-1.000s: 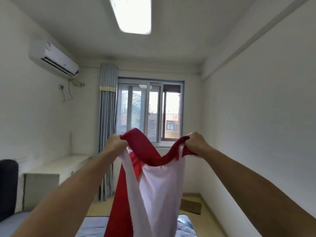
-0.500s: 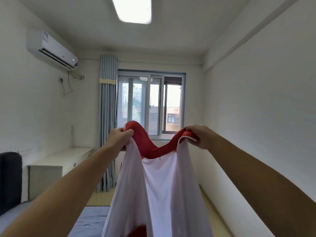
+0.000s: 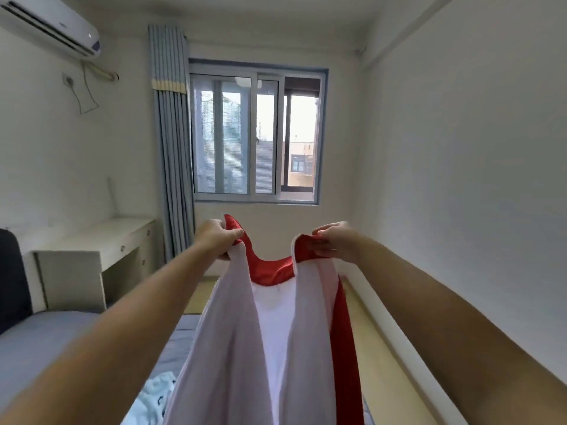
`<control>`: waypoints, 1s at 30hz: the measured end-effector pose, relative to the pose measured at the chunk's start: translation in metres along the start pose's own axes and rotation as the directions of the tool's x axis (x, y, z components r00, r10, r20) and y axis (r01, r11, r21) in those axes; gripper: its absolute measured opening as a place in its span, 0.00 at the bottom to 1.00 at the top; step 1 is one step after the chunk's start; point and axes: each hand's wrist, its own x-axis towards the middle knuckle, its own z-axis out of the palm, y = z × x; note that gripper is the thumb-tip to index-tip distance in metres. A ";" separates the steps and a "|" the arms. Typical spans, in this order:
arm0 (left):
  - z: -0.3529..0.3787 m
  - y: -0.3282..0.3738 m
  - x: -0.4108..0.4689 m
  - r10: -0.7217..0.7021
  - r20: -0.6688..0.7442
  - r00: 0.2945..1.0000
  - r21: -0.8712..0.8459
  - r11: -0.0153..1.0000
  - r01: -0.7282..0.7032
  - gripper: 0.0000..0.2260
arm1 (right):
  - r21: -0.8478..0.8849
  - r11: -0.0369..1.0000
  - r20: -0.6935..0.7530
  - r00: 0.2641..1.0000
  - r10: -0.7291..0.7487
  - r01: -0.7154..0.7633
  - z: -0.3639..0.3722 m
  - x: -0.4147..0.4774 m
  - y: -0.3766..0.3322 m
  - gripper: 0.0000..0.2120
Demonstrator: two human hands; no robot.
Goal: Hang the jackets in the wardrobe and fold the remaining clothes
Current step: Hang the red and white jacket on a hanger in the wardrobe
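I hold a red jacket with a white lining (image 3: 270, 329) up in front of me, its inside facing me and its red collar sagging between my hands. My left hand (image 3: 214, 237) pinches the top edge at the left end of the collar. My right hand (image 3: 336, 242) grips the top edge at the right end. The jacket hangs down out of the bottom of the view, above the bed. A light blue garment (image 3: 153, 397) lies crumpled on the bed at the lower left. No wardrobe is in sight.
A bed with a grey-blue sheet (image 3: 46, 338) lies below and to the left. A white desk (image 3: 92, 256) stands by the left wall, beside a blue curtain (image 3: 175, 148) and a window (image 3: 254, 136). A bare wall runs along the right.
My view has tilted downward, so the ceiling light is gone and the bed shows more. The jacket and both hands sit lower in the view, and a red outer panel now hangs at the right.
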 end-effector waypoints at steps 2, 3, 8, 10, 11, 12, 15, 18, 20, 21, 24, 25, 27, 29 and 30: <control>0.031 -0.035 0.011 -0.079 0.186 0.979 -0.050 0.995 0.090 0.08 | -0.140 0.990 0.081 0.997 0.002 0.010 0.019 0.025 0.037 0.22; 0.048 -0.059 0.015 -0.128 0.270 0.954 -0.039 0.989 0.144 0.09 | -0.174 0.985 0.126 0.992 0.019 0.003 0.029 0.034 0.062 0.28; 0.119 -0.245 -0.037 -0.403 0.376 0.834 0.193 0.915 0.355 0.05 | -0.341 0.915 0.248 0.919 0.308 -0.215 0.085 0.023 0.268 0.26; 0.137 -0.316 -0.083 -0.538 0.409 0.738 0.256 0.843 0.473 0.06 | -0.409 0.846 0.244 0.852 0.463 -0.343 0.103 -0.006 0.359 0.23; 0.145 -0.353 -0.107 -0.604 0.413 0.682 0.265 0.796 0.545 0.06 | -0.436 0.804 0.247 0.805 0.539 -0.404 0.112 -0.023 0.403 0.22; 0.151 -0.386 -0.132 -0.654 0.402 0.640 0.262 0.752 0.605 0.06 | -0.451 0.762 0.245 0.757 0.606 -0.464 0.120 -0.041 0.443 0.20; 0.166 -0.469 -0.203 -0.792 0.356 0.496 0.268 0.595 0.757 0.09 | -0.488 0.666 0.259 0.635 0.727 -0.564 0.138 -0.091 0.534 0.13; 0.181 -0.540 -0.267 -0.878 0.301 0.373 0.287 0.456 0.842 0.10 | -0.509 0.585 0.246 0.545 0.802 -0.631 0.156 -0.136 0.615 0.10; 0.195 -0.579 -0.305 -0.913 0.287 0.289 0.266 0.366 0.892 0.10 | -0.500 0.538 0.225 0.498 0.838 -0.679 0.167 -0.159 0.670 0.10; 0.203 -0.595 -0.320 -0.923 0.284 0.259 0.256 0.333 0.907 0.10 | -0.507 0.532 0.206 0.504 0.839 -0.678 0.172 -0.168 0.693 0.10; 0.232 -0.633 -0.352 -0.939 0.303 0.161 0.214 0.231 0.949 0.10 | -0.508 0.536 0.038 0.605 0.796 -0.674 0.184 -0.183 0.747 0.17; 0.243 -0.642 -0.358 -0.936 0.325 0.136 0.198 0.208 0.958 0.10 | -0.499 0.547 -0.030 0.644 0.764 -0.672 0.186 -0.184 0.762 0.21; 0.263 -0.655 -0.365 -0.923 0.372 0.097 0.168 0.170 0.971 0.09 | -0.460 0.600 -0.114 0.714 0.690 -0.654 0.189 -0.178 0.784 0.29; 0.280 -0.665 -0.368 -0.911 0.407 0.064 0.122 0.124 0.985 0.09 | -0.467 0.632 -0.077 0.740 0.668 -0.619 0.189 -0.167 0.800 0.32; 0.287 -0.669 -0.370 -0.905 0.422 0.050 0.097 0.100 0.990 0.09 | -0.475 0.637 -0.037 0.737 0.674 -0.607 0.188 -0.161 0.805 0.30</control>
